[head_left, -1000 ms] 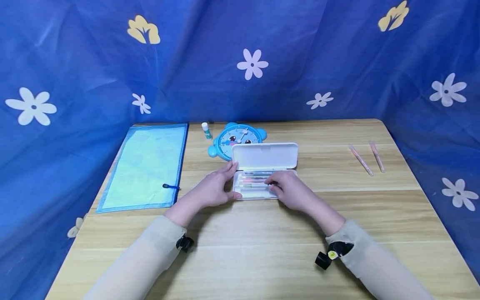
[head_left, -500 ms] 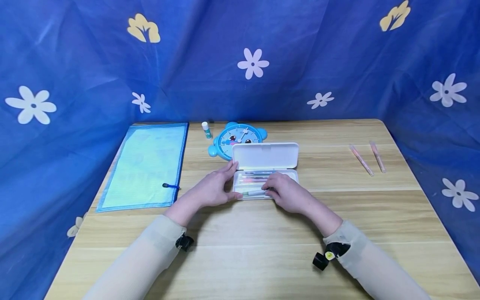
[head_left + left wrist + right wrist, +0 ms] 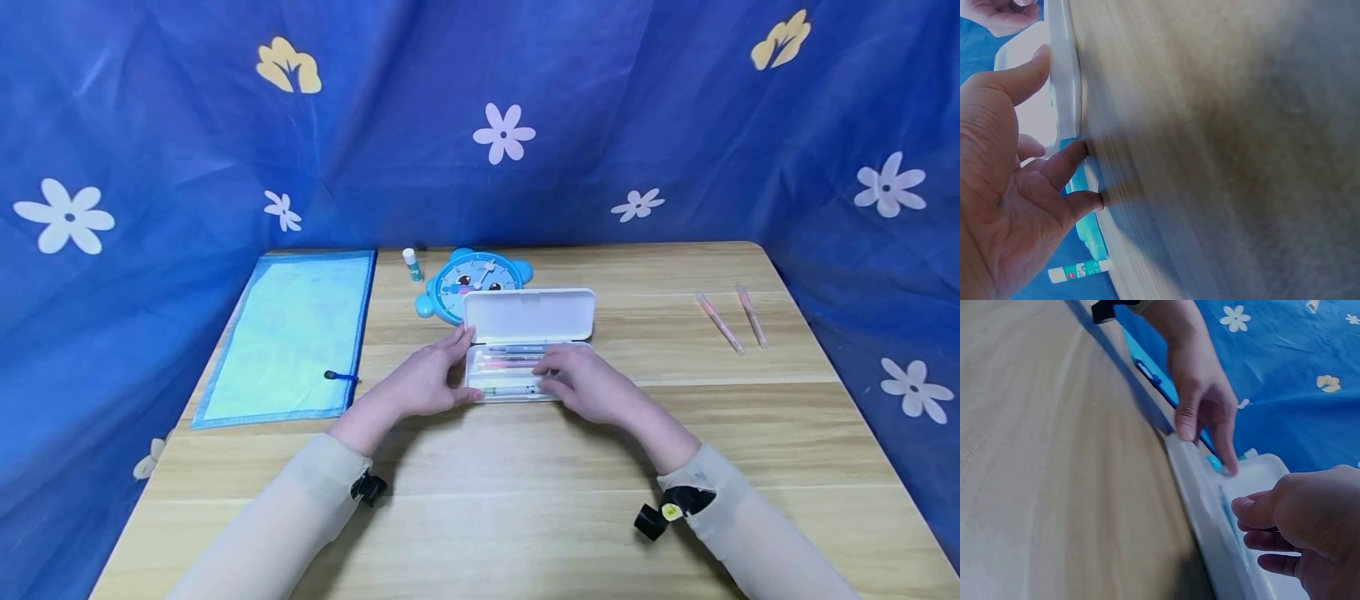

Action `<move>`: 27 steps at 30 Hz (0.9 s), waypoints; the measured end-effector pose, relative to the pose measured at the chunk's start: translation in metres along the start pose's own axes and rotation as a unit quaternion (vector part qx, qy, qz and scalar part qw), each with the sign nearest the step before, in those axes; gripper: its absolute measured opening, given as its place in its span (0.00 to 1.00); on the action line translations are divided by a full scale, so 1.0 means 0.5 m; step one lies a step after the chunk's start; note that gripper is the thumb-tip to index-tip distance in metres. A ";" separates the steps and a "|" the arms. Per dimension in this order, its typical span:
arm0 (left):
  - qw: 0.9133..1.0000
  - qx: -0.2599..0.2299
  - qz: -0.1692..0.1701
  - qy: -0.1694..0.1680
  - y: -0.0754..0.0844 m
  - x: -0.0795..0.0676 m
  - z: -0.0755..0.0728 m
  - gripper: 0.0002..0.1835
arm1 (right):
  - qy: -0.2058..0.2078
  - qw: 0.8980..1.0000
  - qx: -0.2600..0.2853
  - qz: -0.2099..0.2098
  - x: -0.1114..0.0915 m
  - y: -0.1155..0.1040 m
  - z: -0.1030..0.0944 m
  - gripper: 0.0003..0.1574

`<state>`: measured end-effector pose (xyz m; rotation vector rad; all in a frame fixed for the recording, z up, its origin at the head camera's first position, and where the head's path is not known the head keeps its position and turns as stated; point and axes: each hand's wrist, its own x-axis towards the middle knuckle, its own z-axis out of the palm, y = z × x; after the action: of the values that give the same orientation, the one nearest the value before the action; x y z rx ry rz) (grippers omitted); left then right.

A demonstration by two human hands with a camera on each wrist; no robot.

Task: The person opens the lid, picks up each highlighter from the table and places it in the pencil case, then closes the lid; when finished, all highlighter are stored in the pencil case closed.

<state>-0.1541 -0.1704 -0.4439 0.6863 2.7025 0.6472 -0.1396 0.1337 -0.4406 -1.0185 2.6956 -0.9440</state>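
A white pencil case [image 3: 529, 317] lies on the table with its lid raised. My left hand [image 3: 423, 379] holds the left end of the case, thumb at the front corner and fingers toward the hinge. Over the right part of the tray is my right hand [image 3: 592, 385], its fingers loosely bent with nothing seen between them. A pale marker pen [image 3: 510, 390] lies along the front of the tray, just left of my right fingertips. Several slim pens [image 3: 510, 362] lie behind it, their right ends hidden by my right hand.
Behind the case is a blue toy clock [image 3: 461, 283], partly covered by the lid. A glue stick [image 3: 412, 265] stands beside it. To the left lies a blue mesh folder [image 3: 292, 333]. Two pink pens [image 3: 720, 322] lie on the right. A blue curtain [image 3: 420, 167] borders the table.
My right hand has shifted the pale marker pen from the middle of the tray to its front, then let go and drawn slightly right. The left hand has stayed on the case.
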 end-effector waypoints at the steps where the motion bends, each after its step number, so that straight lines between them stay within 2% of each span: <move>1: 1.000 0.000 0.000 0.000 -0.001 0.000 0.001 0.60 | 0.006 1.000 0.002 0.003 -0.004 0.001 -0.006 0.11; 8: 1.000 -0.002 0.003 0.003 -0.001 -0.001 0.000 0.60 | 0.051 0.999 0.013 0.013 -0.036 0.026 -0.051 0.11; 15: 1.000 -0.004 0.001 0.004 0.002 -0.002 0.002 0.60 | 0.093 0.994 0.024 0.044 -0.075 0.071 -0.097 0.12; 27: 1.000 -0.006 -0.004 0.009 0.003 -0.003 0.004 0.60 | 0.198 0.976 -0.018 0.087 -0.149 0.153 -0.178 0.08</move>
<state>-0.1515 -0.1691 -0.4447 0.6705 2.7138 0.6698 -0.1526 0.2709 -0.4228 -0.6381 3.0663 -1.1755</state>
